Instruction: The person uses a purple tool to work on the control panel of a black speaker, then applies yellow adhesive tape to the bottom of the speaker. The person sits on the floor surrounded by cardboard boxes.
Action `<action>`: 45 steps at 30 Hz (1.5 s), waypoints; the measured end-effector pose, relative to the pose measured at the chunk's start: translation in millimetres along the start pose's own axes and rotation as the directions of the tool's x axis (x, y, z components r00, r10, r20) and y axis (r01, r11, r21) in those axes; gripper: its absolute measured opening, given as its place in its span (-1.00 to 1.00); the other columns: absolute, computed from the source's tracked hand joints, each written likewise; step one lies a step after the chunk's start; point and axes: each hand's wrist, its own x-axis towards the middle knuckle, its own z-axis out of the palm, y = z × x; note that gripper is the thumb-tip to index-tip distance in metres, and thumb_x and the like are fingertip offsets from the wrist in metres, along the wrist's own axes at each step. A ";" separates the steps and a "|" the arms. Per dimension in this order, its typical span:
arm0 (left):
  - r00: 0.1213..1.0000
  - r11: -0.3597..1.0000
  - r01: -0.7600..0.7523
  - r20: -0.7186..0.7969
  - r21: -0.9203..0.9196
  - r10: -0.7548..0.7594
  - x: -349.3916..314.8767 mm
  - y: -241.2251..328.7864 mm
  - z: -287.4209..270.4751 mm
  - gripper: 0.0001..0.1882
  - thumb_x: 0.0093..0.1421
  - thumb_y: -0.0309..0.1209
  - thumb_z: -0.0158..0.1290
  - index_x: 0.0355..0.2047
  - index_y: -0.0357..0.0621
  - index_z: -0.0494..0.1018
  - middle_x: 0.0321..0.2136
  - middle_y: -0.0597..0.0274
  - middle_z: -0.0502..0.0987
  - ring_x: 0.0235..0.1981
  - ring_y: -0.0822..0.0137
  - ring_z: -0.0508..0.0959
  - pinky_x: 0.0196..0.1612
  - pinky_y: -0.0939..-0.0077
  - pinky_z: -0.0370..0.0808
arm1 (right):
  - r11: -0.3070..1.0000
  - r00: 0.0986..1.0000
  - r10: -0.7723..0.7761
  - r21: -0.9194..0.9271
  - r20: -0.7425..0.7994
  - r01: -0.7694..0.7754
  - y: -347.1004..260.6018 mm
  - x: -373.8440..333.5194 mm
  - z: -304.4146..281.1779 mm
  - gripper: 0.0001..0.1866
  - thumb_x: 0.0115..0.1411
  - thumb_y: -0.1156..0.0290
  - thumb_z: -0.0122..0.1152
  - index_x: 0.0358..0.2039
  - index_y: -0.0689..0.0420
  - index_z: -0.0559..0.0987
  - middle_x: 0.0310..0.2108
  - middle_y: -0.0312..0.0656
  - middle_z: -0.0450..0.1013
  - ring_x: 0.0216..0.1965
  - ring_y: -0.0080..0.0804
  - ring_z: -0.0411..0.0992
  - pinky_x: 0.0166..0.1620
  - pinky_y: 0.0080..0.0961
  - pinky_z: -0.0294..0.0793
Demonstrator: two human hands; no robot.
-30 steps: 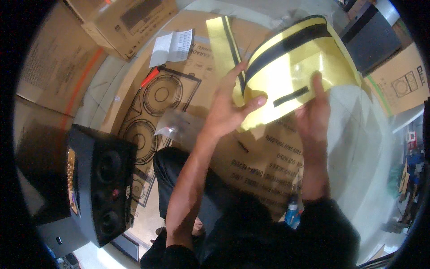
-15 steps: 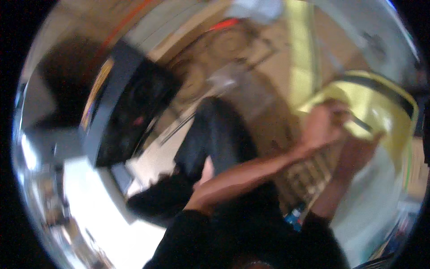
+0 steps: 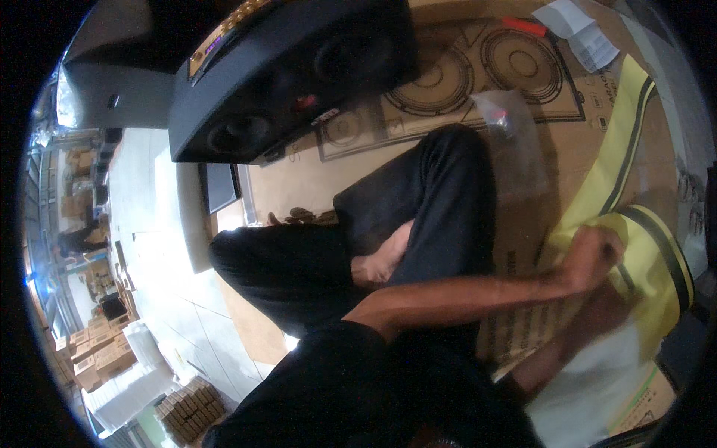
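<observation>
A wide yellow band [image 3: 629,142] with dark edge stripes stretches over the cardboard on my right and curls into a broad loop [image 3: 665,299] near my hands. My left hand [image 3: 591,259] is closed at the loop's near side, its fingers curled; what lies inside them is hidden. Just below it my right hand [image 3: 614,302] is blurred and dim against the yellow material, so its fingers cannot be read. A short dark strip shows between the two hands; whether it is a tool or a stripe I cannot tell.
A black speaker cabinet [image 3: 299,82] stands at the upper left. Printed cardboard [image 3: 553,194] lies under my crossed legs, with a clear plastic bag [image 3: 511,142], a red piece [image 3: 525,28] and a white paper [image 3: 579,33] on it. Cartons [image 3: 101,351] are stacked at far left.
The view has swung, so the speaker and my legs appear higher and farther right. Both hands stay at the yellow band; the left now sits above the right with its fist turned up.
</observation>
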 end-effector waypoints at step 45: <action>0.949 0.781 -0.312 0.145 0.541 0.279 -4.6 88.7 -256.4 -0.55 0.04 -0.58 0.25 -0.01 -0.31 0.49 -0.13 -0.15 0.55 -0.07 -0.07 0.58 0.02 0.17 0.56 | 0.992 0.730 0.120 -0.052 0.673 -0.115 60.7 79.4 0.6 -0.49 0.37 0.25 0.18 0.23 0.26 0.41 0.08 0.07 0.50 0.08 -0.15 0.49 0.18 -0.23 0.48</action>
